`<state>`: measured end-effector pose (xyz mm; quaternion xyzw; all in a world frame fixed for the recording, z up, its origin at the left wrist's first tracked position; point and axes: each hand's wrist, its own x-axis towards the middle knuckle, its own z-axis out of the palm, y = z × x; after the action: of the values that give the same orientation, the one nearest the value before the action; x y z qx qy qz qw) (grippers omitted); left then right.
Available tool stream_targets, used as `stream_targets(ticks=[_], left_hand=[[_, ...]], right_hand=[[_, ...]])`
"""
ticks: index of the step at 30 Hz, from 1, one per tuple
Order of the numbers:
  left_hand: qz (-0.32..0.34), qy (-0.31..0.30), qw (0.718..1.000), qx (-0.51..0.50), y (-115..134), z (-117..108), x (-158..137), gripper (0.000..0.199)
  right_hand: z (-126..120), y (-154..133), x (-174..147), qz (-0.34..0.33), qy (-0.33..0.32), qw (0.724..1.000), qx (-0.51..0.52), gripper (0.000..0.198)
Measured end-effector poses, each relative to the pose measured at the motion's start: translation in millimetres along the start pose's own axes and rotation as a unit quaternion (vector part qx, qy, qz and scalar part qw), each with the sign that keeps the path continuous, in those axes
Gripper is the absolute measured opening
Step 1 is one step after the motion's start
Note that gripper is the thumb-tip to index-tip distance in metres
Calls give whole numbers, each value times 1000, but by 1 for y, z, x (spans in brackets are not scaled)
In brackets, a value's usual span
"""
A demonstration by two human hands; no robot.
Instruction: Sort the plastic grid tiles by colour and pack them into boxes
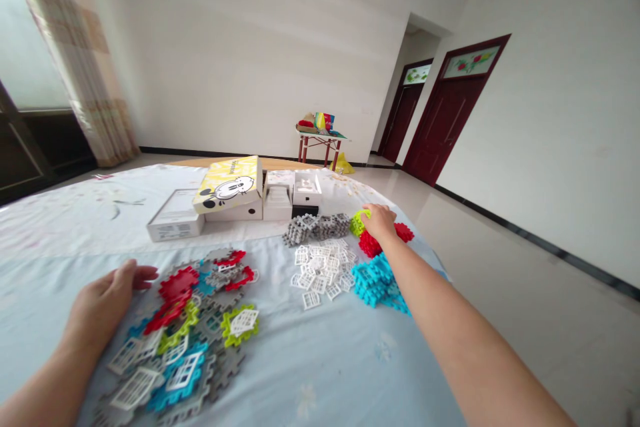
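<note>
Where mixed pieces (179,283) lie: pale-blue cloth (280,363) — white wall (240,67) beyond
Left hand (107,297): fingers half-open beside them
Right hand (381,221): fingers curled at green pieces (357,225) — grip unclear

No words or numbers can be read on the boxes toward the far edge of the worktop (310,347). Print on the front of the white carton (175,213) is too small to make out, lettering atop the yellow-and-white cartoon box lid (229,185) is blurred, and a dark mark on the small white box (307,198) is indistinct.
</note>
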<state>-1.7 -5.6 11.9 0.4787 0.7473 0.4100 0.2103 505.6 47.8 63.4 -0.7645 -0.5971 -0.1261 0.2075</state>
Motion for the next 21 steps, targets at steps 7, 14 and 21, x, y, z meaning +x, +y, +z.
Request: stream_targets(ticks=[7, 14, 21], left_hand=[[14, 3, 1000, -23, -1, 0, -2, 38], [24, 1, 999, -34, -8, 2, 2, 40], [13, -6, 998, -58, 4, 1, -9, 39]], right_hand=[[8, -73, -29, -176, -53, 980, 83, 27], [9, -102, -34, -148, -93, 981, 89, 35], [8, -109, -41, -173, -84, 974, 119, 37]])
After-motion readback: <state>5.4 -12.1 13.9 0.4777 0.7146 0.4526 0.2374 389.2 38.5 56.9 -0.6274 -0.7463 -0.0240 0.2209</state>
